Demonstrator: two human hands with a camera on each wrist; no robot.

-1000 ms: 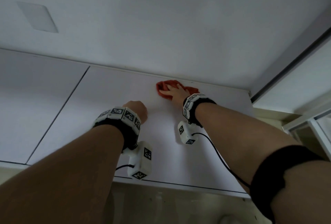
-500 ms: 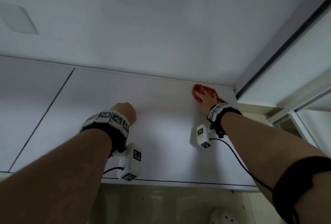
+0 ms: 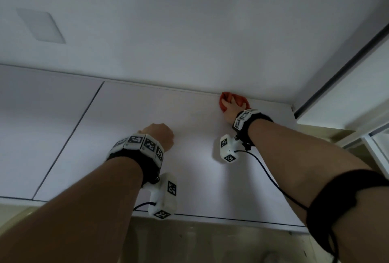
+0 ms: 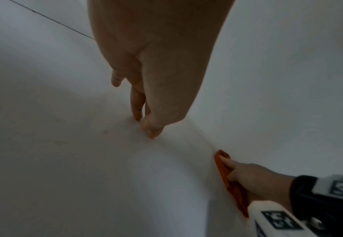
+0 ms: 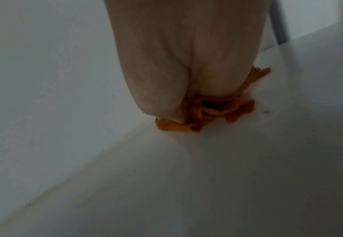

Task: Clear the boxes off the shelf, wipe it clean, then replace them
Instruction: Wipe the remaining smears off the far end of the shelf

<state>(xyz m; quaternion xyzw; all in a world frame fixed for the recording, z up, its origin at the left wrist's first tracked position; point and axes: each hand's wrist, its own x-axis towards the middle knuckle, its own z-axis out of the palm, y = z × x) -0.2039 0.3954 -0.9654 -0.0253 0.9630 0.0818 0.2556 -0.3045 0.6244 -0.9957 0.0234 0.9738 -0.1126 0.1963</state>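
A white shelf top (image 3: pixel 189 170) lies below me with no boxes on it. My right hand (image 3: pixel 230 108) presses an orange cloth (image 3: pixel 224 97) flat against the shelf, right where it meets the back wall. The left wrist view shows straight fingers (image 4: pixel 227 162) lying over the cloth (image 4: pixel 225 176). In the right wrist view the cloth (image 5: pixel 207 112) is bunched under the palm (image 5: pixel 176 64). My left hand (image 3: pixel 160 134) holds nothing. It rests mid-shelf, fingertips (image 4: pixel 152 131) touching the surface.
A white wall (image 3: pixel 189 31) rises behind the shelf, with a square plate (image 3: pixel 40 27) at the upper left. A thin seam (image 3: pixel 69 138) divides the shelf on the left. A dark frame strip (image 3: pixel 336 69) bounds the right end. The front edge (image 3: pixel 210 217) runs below my wrists.
The right hand slid the cloth rightward along the back edge, then came back a little to the left. The left hand stayed in place on the shelf.
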